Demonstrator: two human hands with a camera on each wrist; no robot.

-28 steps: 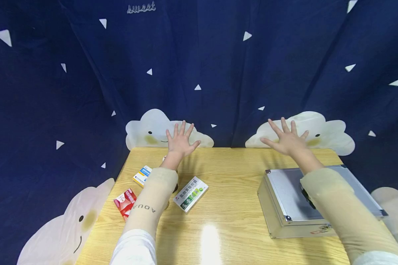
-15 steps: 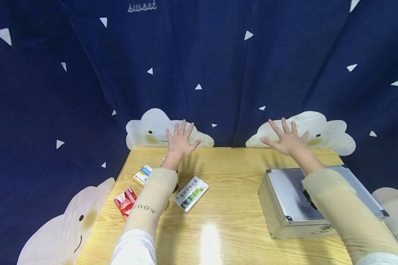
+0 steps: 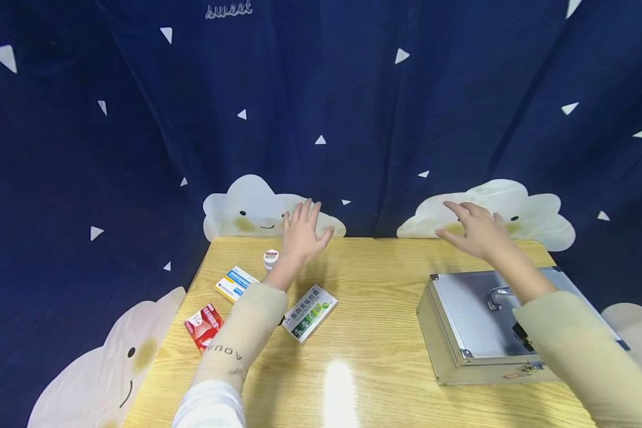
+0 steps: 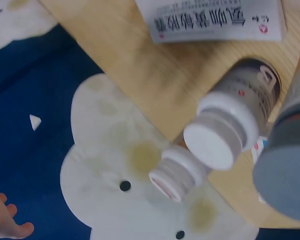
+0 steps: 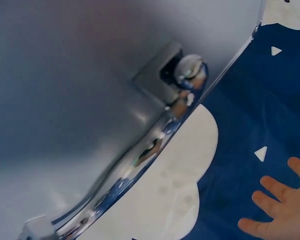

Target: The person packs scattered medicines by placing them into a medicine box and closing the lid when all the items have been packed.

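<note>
My left hand (image 3: 302,236) hovers over the far left of the table with fingers extended and thumb out, holding nothing. Beneath that forearm lies a white-and-green medicine box (image 3: 310,313), with a blue-and-white box (image 3: 236,283) and a red box (image 3: 204,327) to the left. A small white-capped bottle (image 3: 270,259) stands close to the wrist. The left wrist view also shows a larger white-capped bottle (image 4: 220,132) and a grey-capped bottle (image 4: 285,170). My right hand (image 3: 480,235), fingers loosely bent and empty, is above the table beyond a silver case (image 3: 471,315) with a chrome handle (image 5: 145,155).
The wooden table (image 3: 374,333) ends against a dark blue curtain (image 3: 353,107) printed with white clouds and triangles. The closed case takes up the table's right side, its latch (image 3: 529,370) facing the front. Boxes and bottles are grouped on the left.
The left hand has shifted slightly right, its fingers less spread, uncovering the small bottle. The right hand has moved right and its fingers have bent, with the case's handle now showing.
</note>
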